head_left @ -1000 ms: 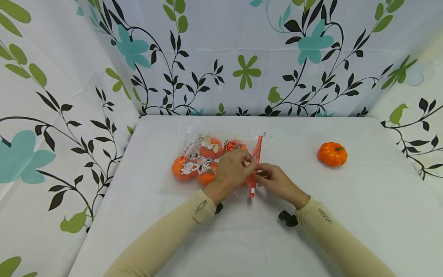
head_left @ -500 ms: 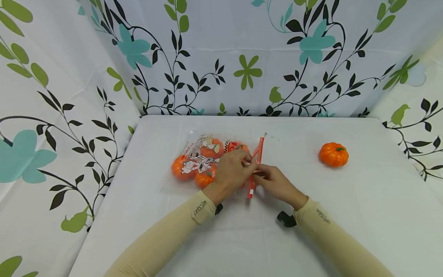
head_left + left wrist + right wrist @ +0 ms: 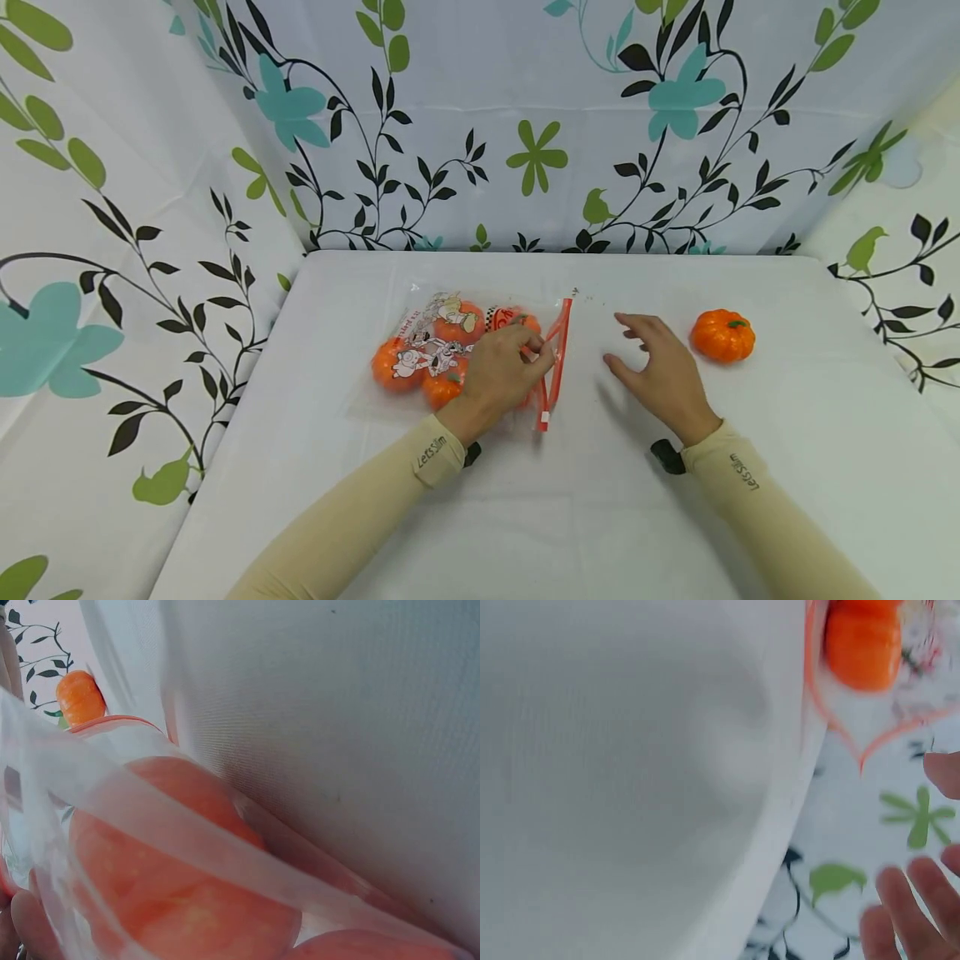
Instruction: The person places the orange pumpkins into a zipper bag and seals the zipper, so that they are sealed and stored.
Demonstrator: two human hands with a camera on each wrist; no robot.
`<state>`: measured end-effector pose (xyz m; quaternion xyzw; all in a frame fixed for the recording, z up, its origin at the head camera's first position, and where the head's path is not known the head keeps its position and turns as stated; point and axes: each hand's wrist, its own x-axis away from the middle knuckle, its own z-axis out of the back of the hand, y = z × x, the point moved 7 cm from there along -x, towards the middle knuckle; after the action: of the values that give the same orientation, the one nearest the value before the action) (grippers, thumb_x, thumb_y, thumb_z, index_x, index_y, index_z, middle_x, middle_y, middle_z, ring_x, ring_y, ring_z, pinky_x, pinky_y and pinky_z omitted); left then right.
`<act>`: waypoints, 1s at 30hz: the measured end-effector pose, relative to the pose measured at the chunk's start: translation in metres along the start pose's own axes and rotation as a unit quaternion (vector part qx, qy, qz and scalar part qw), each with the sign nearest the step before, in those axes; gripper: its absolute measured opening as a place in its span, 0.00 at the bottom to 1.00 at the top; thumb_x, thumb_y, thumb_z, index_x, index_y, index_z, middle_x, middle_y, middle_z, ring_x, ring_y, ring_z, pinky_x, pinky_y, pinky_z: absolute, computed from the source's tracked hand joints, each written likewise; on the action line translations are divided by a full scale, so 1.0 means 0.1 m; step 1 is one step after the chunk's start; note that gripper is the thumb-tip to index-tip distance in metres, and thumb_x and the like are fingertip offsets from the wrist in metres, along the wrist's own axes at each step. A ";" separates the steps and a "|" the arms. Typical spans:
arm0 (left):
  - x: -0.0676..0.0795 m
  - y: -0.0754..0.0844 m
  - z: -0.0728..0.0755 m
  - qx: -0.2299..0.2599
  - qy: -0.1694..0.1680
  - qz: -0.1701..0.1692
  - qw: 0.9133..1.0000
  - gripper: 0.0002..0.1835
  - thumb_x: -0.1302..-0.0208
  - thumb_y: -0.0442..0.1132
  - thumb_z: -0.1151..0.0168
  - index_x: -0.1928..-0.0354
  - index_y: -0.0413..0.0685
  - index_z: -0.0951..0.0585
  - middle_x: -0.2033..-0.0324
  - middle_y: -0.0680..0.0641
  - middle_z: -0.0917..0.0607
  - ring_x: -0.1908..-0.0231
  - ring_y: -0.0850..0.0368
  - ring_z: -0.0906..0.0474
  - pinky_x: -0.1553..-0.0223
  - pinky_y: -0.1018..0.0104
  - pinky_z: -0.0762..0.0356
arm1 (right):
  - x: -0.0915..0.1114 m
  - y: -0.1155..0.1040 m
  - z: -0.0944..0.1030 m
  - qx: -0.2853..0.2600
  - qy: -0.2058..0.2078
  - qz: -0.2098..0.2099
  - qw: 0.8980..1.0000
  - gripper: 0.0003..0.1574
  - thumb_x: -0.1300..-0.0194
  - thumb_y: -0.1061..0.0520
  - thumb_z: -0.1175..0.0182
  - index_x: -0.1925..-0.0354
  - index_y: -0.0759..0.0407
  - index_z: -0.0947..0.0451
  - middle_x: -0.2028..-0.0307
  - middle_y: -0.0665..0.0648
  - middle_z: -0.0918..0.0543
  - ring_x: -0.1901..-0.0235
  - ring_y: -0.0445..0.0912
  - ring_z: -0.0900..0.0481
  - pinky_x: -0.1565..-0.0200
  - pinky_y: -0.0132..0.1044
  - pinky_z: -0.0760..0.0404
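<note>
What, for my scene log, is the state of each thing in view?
Clear bag: lying down, red-edged mouth open
Bagged pumpkins: lying inside
Loose pumpkin: outside the bag
Left hand: holding the bag near its mouth
Right hand: empty, thumb and fingers apart
Patterned cloth: hanging

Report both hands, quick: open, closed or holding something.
Left hand: holding the clear bag, pinched near its red-edged opening.
Right hand: open, holding nothing.
</note>
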<state>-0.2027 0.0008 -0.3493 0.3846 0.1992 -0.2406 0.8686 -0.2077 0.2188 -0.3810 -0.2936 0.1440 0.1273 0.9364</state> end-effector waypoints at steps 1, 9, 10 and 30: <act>0.00 0.00 0.00 0.001 0.000 0.000 1.000 0.06 0.38 0.36 0.33 0.73 0.45 0.15 0.74 0.50 0.14 0.76 0.62 0.19 0.74 0.77 0.26 | -0.02 0.05 0.06 0.015 0.016 0.000 1.000 0.44 0.41 0.55 0.26 0.31 0.60 0.30 0.37 0.63 0.26 0.44 0.59 0.23 0.48 0.58 0.21; 0.01 0.00 0.00 0.002 -0.004 0.005 1.000 0.06 0.37 0.36 0.34 0.72 0.45 0.15 0.74 0.51 0.14 0.76 0.62 0.21 0.73 0.76 0.26 | -0.13 0.49 0.47 0.068 0.081 -0.066 0.992 0.81 0.55 0.50 0.17 0.19 0.54 0.61 0.21 0.64 0.58 0.27 0.67 0.47 0.36 0.65 0.36; 0.01 0.00 0.00 0.002 -0.004 0.005 1.000 0.06 0.37 0.36 0.34 0.72 0.45 0.14 0.74 0.52 0.15 0.76 0.62 0.21 0.73 0.76 0.26 | -0.13 0.56 0.51 0.069 0.083 -0.079 0.991 0.84 0.57 0.49 0.16 0.18 0.53 0.64 0.21 0.63 0.62 0.25 0.66 0.52 0.35 0.65 0.40; 0.01 -0.02 0.01 0.006 0.001 0.003 1.000 0.07 0.37 0.35 0.35 0.72 0.45 0.14 0.74 0.51 0.14 0.74 0.63 0.19 0.71 0.77 0.25 | 0.23 1.53 0.62 -0.004 -0.044 -0.336 0.941 0.89 0.48 0.29 0.28 0.23 0.64 0.82 0.25 0.78 0.68 0.31 0.78 0.51 0.39 0.74 0.44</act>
<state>-0.2027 -0.0013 -0.3506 0.3905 0.1973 -0.2391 0.8668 -0.2243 0.3806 -0.4188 -0.3229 -0.0047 -0.1812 0.9289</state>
